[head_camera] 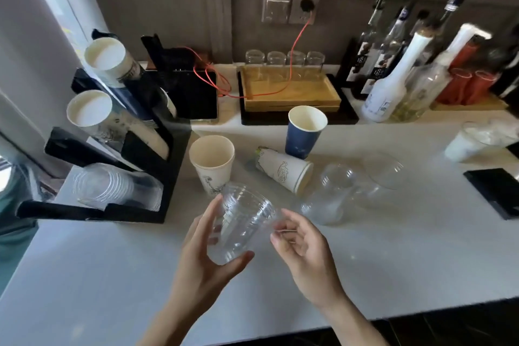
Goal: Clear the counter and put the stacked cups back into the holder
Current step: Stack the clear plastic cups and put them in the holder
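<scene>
My left hand (207, 250) grips a clear plastic cup (244, 222) above the white counter (112, 275), its mouth tilted away from me. My right hand (303, 250) touches the cup's rim with its fingertips. A white paper cup (212, 163) stands upright behind it. A stack of white paper cups (283, 170) lies on its side, and a blue paper cup (304, 132) stands beyond. Two more clear cups (327, 199) (384, 170) lie to the right. The black cup holder (171, 149) at left carries paper cup stacks (105, 57) (90, 108) and clear cups (112, 185).
A wooden tray (292, 93) with several glasses sits at the back, crossed by a red cable (297, 36). Bottles (393, 78) crowd the back right. A black tablet (196, 93) lies by the holder, and a black pad (494, 191) sits at the right edge.
</scene>
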